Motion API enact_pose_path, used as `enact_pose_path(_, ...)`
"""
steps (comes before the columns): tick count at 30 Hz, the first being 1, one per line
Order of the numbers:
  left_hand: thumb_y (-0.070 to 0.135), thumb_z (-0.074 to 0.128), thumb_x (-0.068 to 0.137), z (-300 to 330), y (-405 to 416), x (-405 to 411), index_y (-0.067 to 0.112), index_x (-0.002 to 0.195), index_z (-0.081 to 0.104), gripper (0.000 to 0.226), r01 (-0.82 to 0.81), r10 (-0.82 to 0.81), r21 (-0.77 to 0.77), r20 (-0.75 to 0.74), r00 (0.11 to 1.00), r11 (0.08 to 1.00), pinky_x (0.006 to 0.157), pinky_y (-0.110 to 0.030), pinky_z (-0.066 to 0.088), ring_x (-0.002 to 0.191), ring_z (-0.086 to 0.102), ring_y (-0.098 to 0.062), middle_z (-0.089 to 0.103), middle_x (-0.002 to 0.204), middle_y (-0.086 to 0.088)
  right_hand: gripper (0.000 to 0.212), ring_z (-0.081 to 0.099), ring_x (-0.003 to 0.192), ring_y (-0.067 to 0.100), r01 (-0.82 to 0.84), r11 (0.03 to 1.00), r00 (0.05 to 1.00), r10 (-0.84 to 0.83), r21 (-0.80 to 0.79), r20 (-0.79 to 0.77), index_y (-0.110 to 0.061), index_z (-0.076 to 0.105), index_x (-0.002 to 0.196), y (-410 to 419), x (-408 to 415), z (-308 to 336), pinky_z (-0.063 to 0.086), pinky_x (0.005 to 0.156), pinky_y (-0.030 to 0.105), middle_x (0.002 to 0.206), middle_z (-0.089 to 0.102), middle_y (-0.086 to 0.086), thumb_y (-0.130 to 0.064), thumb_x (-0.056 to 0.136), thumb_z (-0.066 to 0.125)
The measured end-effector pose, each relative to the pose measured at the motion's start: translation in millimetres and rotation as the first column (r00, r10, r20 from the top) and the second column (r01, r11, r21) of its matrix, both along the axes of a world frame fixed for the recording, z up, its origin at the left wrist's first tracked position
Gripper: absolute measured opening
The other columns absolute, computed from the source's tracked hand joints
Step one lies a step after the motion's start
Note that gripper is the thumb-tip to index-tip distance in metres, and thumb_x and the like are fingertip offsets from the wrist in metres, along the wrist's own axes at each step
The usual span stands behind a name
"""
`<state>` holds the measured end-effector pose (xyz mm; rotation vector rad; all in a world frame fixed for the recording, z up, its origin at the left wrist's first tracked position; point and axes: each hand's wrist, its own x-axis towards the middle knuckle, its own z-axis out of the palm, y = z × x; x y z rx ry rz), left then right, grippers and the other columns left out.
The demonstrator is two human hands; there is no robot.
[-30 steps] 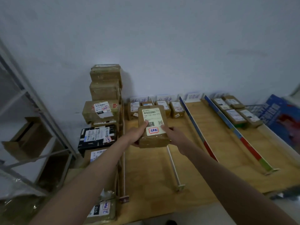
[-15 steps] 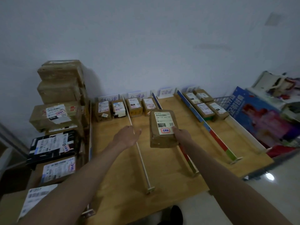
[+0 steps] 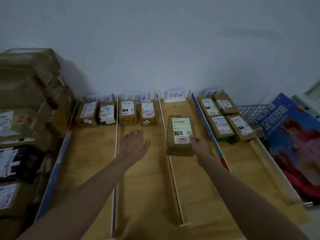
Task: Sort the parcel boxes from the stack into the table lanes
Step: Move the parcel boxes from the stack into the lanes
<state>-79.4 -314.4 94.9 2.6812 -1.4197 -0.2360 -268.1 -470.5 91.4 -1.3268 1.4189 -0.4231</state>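
Parcel box (image 3: 181,134), pinched at its near right corner by right hand (image 3: 199,144) (left hand (image 3: 134,144) open, idle), lies lengthwise over the third lane (image 3: 188,179).

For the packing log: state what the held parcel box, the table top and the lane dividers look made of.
Brown rectangular parcel box in the right hand: matt corrugated cardboard, apparently taped, with a white paper label. Light wooden table top: pale wood or plywood, faint grain, low sheen. Thin white lane dividers: smooth strips, maybe plastic or painted board; unclear.
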Motion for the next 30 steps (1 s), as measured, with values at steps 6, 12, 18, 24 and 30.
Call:
enact_pose_path(6,0.047,0.037,0.1,-19,-62,2,0.012,0.142,0.041,0.055,-0.062,0.062,0.025,0.01,0.998,0.998,0.107,-0.037,0.035,0.129,0.045,-0.023,0.048,0.142,-0.007,0.031,0.06,0.071,0.006,-0.062,0.998,0.997,0.061,-0.029,-0.051,-0.018,0.06,0.08,-86,20,-24,0.04,0.049,0.02,0.077,0.063,-0.006,-0.039,0.102,0.049)
enact_pose_path(12,0.045,0.039,0.1,-34,-119,34,0.013,0.144,0.04,0.054,-0.114,0.114,0.015,-0.008,0.993,0.993,0.11,-0.039,0.032,0.132,0.044,-0.024,0.046,0.146,-0.006,0.033,0.06,0.074,0.01,-0.119,0.993,0.989,0.117,-0.01,-0.092,-0.011,0.062,0.089,-155,66,-57,0.046,0.057,0.027,0.083,0.065,0.0,-0.037,0.102,0.048)
enact_pose_path(18,0.048,0.035,0.101,-58,-163,70,0.013,0.148,0.036,0.058,-0.153,0.152,0.017,0.007,0.988,0.988,0.116,-0.04,0.027,0.139,0.036,-0.023,0.041,0.149,-0.006,0.039,0.064,0.089,0.021,-0.176,0.984,0.978,0.178,0.028,-0.106,0.0,0.064,0.105,-210,120,-92,0.055,0.071,0.034,0.102,0.068,0.011,-0.034,0.104,0.044)
enact_pose_path(24,0.047,0.033,0.102,-85,-175,95,0.014,0.148,0.035,0.057,-0.176,0.176,0.007,-0.011,0.984,0.984,0.118,-0.038,0.025,0.141,0.033,-0.02,0.038,0.152,-0.004,0.043,0.062,0.095,0.026,-0.189,0.982,0.975,0.19,0.018,-0.119,0.007,0.062,0.114,-242,169,-128,0.054,0.081,0.037,0.108,0.066,0.017,-0.03,0.105,0.043)
enact_pose_path(30,0.047,0.036,0.101,-101,-167,103,0.013,0.147,0.036,0.057,-0.187,0.187,0.029,0.009,0.982,0.982,0.116,-0.035,0.023,0.138,0.036,-0.021,0.041,0.149,-0.004,0.044,0.06,0.106,0.032,-0.186,0.982,0.969,0.186,0.014,-0.163,0.007,0.059,0.12,-247,188,-147,0.048,0.079,0.037,0.119,0.062,0.021,-0.03,0.106,0.04)
